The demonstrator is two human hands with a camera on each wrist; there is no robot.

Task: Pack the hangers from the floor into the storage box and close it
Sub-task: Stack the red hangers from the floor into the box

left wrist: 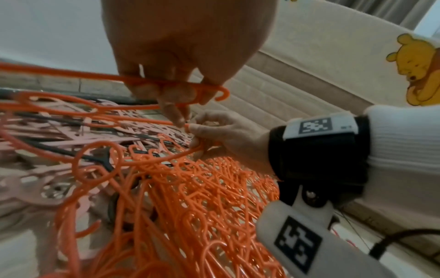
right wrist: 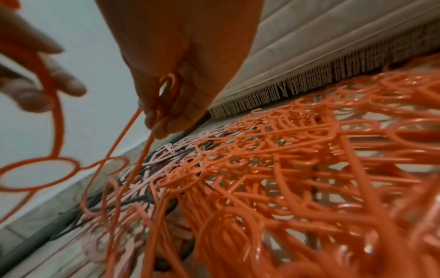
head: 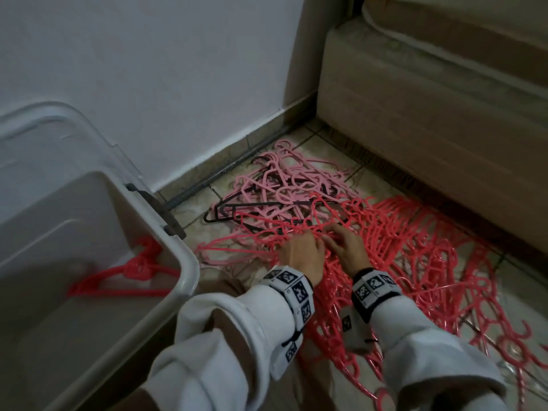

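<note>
Left hand (head: 299,256) gripping coral hanger (left wrist: 133,80), right hand (head: 348,247) pinching another from coral hanger pile (head: 415,262) (pink and black hangers (head: 278,185) farther), storage box (head: 184,280) open at left, some hangers inside.

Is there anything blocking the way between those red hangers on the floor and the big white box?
Nothing visible does. The storage box stands open just left of the red hangers, its lid tipped back against the wall. Both the left hand and right hand already grip hangers, tangled with their neighbours.
</note>
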